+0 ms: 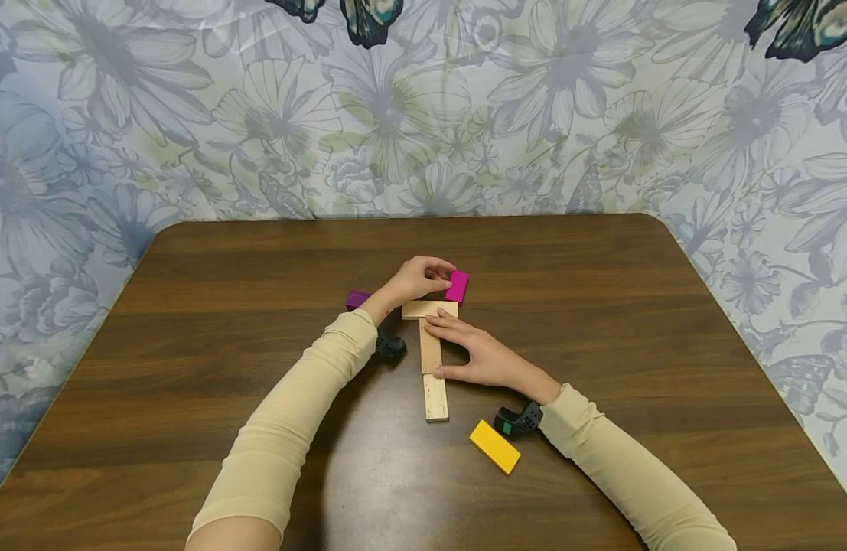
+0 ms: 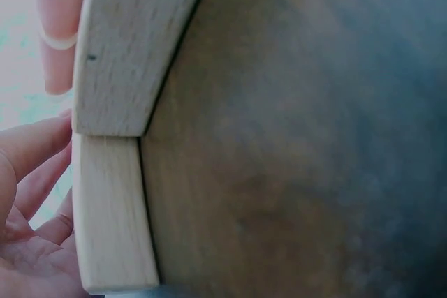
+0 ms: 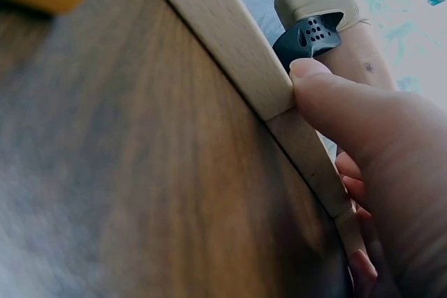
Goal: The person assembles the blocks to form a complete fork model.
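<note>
At the far side of the layout my left hand [image 1: 418,278] pinches a magenta block [image 1: 457,287] by its left side, between thumb and fingers. Just nearer lies a plain wooden block [image 1: 423,309] set crosswise. Two more plain blocks run from it toward me in a line, a middle one [image 1: 431,348] and a near one [image 1: 435,398]. My right hand [image 1: 488,356] rests on them with fingers extended: fingertips at the crosswise and middle blocks, thumb at the joint of the line. In the right wrist view the thumb [image 3: 328,95] touches the wood at this joint. The magenta block is hidden in the left wrist view.
A purple block [image 1: 356,299] lies left of my left wrist. A yellow block [image 1: 495,447] sits near my right wrist, below its black wrist camera [image 1: 518,420]. The brown wooden table [image 1: 189,367] meets a floral wall [image 1: 395,138] at its far edge.
</note>
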The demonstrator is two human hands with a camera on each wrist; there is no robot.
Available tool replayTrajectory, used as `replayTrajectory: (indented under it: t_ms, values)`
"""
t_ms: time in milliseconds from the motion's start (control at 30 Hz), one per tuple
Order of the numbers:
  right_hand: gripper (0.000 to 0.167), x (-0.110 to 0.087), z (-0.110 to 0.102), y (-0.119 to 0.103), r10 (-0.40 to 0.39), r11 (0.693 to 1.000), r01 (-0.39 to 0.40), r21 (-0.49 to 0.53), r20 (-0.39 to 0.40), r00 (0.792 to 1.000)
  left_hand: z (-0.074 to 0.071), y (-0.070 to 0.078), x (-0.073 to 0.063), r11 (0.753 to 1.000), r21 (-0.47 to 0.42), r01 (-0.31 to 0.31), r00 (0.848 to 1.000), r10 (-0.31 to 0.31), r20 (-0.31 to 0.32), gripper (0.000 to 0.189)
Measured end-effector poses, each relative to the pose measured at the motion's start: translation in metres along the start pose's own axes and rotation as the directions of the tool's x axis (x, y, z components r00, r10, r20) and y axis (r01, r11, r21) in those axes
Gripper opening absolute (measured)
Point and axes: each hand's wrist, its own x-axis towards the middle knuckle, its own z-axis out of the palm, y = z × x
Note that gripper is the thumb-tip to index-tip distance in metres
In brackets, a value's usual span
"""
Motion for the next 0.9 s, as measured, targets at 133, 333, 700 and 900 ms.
replayTrajectory:
  t_ms: [133, 333, 700, 900]
  values:
    - [0.069, 0.0, -0.001, -0.002, 0.007, 1.0, -0.007, -0.002, 0.003, 1.0, -0.001, 0.0, 0.0, 1.0, -0.003, 0.003, 1.0, -0.003, 0.004, 0.033]
    - [0.069, 0.0, -0.001, -0.003, 0.009, 1.0, -0.009, 0.006, 0.004, 1.0, -0.002, 0.0, 0.0, 1.0, -0.007, -0.004, 1.0, 0.004, 0.008, 0.037]
    - [0.067, -0.002, 0.001, -0.002, 0.009, 1.0, -0.009, 0.003, -0.016, 1.0, -0.027, 0.008, -0.045, 0.99, -0.052, -0.129, 0.988, 0.124, -0.095, 0.049]
    - [0.061, -0.005, -0.006, -0.005, 0.025, 0.998, -0.023, 0.052, -0.032, 0.999, -0.028, 0.011, -0.091, 0.98, 0.023, -0.197, 0.974, 0.199, -0.108, 0.053]
